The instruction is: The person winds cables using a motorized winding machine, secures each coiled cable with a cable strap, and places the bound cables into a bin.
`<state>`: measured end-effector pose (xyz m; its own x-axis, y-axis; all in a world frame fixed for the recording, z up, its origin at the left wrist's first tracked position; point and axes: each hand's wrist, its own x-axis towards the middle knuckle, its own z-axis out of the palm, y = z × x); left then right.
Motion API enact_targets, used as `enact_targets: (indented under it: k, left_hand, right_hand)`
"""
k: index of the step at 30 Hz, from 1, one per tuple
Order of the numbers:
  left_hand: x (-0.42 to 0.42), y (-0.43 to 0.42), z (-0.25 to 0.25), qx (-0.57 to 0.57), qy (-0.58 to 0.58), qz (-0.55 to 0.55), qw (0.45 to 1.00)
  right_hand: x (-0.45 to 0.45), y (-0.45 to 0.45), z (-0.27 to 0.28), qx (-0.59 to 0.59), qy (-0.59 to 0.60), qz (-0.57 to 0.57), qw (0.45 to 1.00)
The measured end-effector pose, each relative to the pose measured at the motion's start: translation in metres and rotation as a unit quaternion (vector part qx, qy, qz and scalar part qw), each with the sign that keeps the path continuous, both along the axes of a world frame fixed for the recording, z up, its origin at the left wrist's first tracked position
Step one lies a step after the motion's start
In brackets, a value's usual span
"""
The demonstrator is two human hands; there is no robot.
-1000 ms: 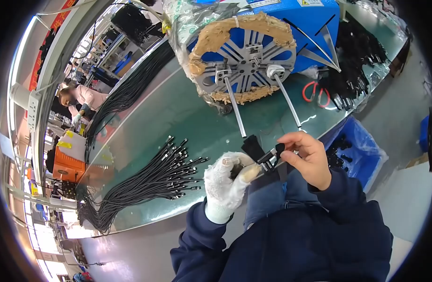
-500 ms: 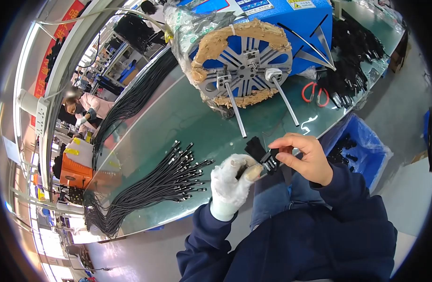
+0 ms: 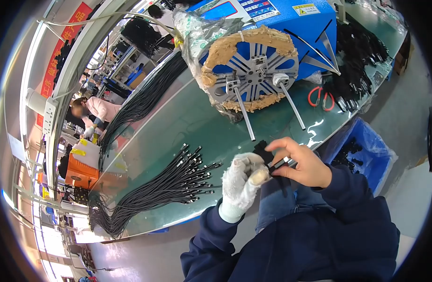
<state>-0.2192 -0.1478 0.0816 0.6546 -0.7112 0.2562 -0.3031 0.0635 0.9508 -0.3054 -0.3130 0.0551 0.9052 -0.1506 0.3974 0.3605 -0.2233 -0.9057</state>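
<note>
My left hand (image 3: 244,181), in a white glove with worn fingertips, is closed around black cable parts. A black cable connector (image 3: 278,163) with a silvery end lies between my two hands, and my right hand (image 3: 300,162), bare, pinches it between thumb and fingers. Black strips (image 3: 264,149) stick up just beyond the gloved fingers. To the left on the green table (image 3: 155,155) lies a fanned bundle of black cables (image 3: 150,192), its connector ends pointing toward the gloved hand.
A blue machine (image 3: 314,28) carries a spoked wheel (image 3: 258,70) with two rods reaching toward me. Red-handled scissors (image 3: 321,99) lie beside black cables (image 3: 357,70). A blue bin (image 3: 361,150) stands at right. A co-worker (image 3: 96,110) sits at left near an orange box (image 3: 79,171).
The view has shifted, so the table and machine sit differently in it. A connector with a silvery end now shows at my right fingertips, where small black pieces showed before.
</note>
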Motion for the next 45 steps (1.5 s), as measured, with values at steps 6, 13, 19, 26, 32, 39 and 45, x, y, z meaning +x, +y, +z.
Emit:
enact_targets:
  k: [6, 13, 19, 26, 32, 39, 45]
  left_hand:
    - [0.016, -0.011, 0.020, 0.002, -0.349, -0.004, 0.937]
    - [0.024, -0.036, 0.043, 0.009, -0.457, 0.023, 0.889]
    - [0.069, -0.071, 0.047, 0.046, -0.448, 0.192, 0.872]
    - [0.116, -0.105, 0.022, 0.062, -0.323, 0.248, 0.911]
    - [0.122, -0.076, 0.015, -0.031, -0.316, 0.125, 0.940]
    - [0.170, 0.050, -0.067, 0.048, -0.013, -0.037, 0.998]
    - [0.167, 0.071, -0.065, 0.019, -0.078, 0.054, 0.995]
  right_hand:
    - [-0.011, -0.017, 0.031, -0.109, -0.009, -0.046, 0.993]
    - [0.000, -0.034, 0.052, -0.257, -0.066, -0.120, 0.957]
    - [0.064, -0.085, 0.033, -0.310, -0.196, -0.335, 0.868]
    - [0.112, -0.097, 0.019, -0.288, -0.183, -0.396, 0.852]
    - [0.087, -0.106, 0.023, -0.247, -0.128, -0.365, 0.888]
    - [0.019, -0.118, 0.001, -0.119, -0.068, -0.414, 0.900]
    - [0.008, -0.104, 0.004, -0.134, -0.090, -0.407, 0.899]
